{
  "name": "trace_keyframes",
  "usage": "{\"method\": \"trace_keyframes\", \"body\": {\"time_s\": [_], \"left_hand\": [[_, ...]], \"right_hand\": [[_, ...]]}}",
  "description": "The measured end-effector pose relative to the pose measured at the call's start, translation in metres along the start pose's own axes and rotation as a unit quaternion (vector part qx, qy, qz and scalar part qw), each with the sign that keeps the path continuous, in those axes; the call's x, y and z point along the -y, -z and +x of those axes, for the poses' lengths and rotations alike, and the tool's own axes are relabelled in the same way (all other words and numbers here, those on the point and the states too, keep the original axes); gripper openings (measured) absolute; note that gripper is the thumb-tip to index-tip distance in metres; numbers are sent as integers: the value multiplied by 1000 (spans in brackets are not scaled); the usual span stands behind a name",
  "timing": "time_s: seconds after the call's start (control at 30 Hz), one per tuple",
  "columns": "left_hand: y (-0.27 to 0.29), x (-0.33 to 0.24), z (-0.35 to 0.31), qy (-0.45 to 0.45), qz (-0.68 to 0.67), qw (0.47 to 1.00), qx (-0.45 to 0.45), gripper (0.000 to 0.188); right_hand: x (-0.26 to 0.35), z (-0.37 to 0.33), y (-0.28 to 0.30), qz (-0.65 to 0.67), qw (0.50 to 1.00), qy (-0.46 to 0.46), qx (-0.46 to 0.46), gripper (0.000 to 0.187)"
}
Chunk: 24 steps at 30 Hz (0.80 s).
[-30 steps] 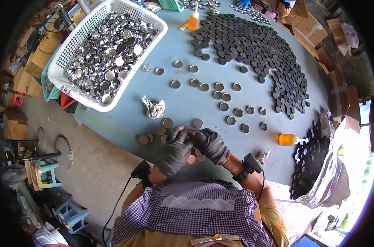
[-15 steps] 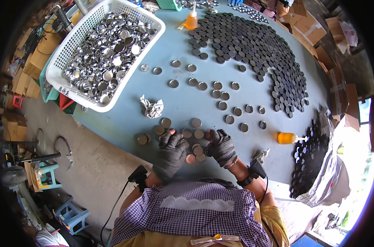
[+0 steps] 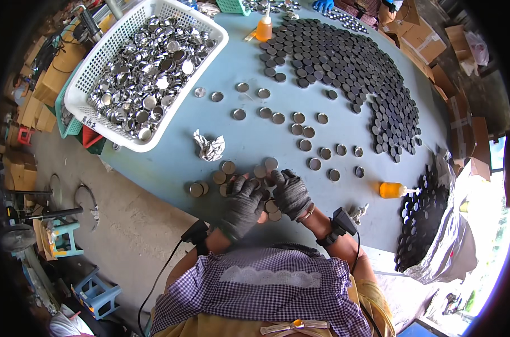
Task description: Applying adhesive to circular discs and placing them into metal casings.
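Note:
Both my hands wear dark grey gloves with bare fingertips and work close together at the table's near edge. My left hand (image 3: 241,208) bends its fingers down together among small round metal caps; what lies under them is hidden. Beside it, my right hand (image 3: 290,194) curls its fingers inward, the tips at a round metal cap (image 3: 271,163). Another cap (image 3: 259,171) lies between the two hands. Left of my left hand are several more dull caps (image 3: 228,167), some overlapping. A few caps (image 3: 274,215) sit partly covered below my right hand.
A white basket (image 3: 218,48) of shiny caps stands at the left. Beyond my hands lie scattered silver-rimmed caps (image 3: 278,118), a crumpled cloth (image 3: 209,147) and a field of dark discs (image 3: 345,62). Orange-liquid bottles stand far off (image 3: 264,29) and lie at right (image 3: 391,190). A blue-gloved hand (image 3: 322,5) shows far away.
My hands have moved closer together, the right one shifting left and the left one slightly right. Caps between them have shifted a little away from me, and some are now covered.

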<state>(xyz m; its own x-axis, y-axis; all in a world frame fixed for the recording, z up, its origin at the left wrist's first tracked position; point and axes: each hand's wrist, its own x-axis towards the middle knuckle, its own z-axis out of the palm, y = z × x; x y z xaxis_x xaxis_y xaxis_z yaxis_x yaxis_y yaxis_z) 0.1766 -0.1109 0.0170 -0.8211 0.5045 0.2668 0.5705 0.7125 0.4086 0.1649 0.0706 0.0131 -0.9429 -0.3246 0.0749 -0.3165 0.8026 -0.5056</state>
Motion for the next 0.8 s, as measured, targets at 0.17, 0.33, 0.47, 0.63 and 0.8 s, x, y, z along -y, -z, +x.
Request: {"method": "trace_keyframes", "body": {"time_s": [0.17, 0.33, 0.47, 0.63, 0.8], "left_hand": [[5, -2, -4, 5, -27, 999, -35, 33], [5, 4, -15, 55, -46, 993, -89, 36], [8, 6, -15, 68, -44, 992, -97, 35], [7, 8, -19, 72, -57, 987, -131, 33], [7, 11, -23, 72, -69, 983, -152, 30]], "right_hand": [[-6, -2, -2, -3, 1000, 12, -7, 55], [7, 4, 5, -10, 998, -43, 39, 44], [26, 15, 21, -57, 992, 25, 109, 35], [24, 19, 13, -56, 993, 100, -3, 45], [26, 24, 14, -47, 996, 41, 61, 56]]}}
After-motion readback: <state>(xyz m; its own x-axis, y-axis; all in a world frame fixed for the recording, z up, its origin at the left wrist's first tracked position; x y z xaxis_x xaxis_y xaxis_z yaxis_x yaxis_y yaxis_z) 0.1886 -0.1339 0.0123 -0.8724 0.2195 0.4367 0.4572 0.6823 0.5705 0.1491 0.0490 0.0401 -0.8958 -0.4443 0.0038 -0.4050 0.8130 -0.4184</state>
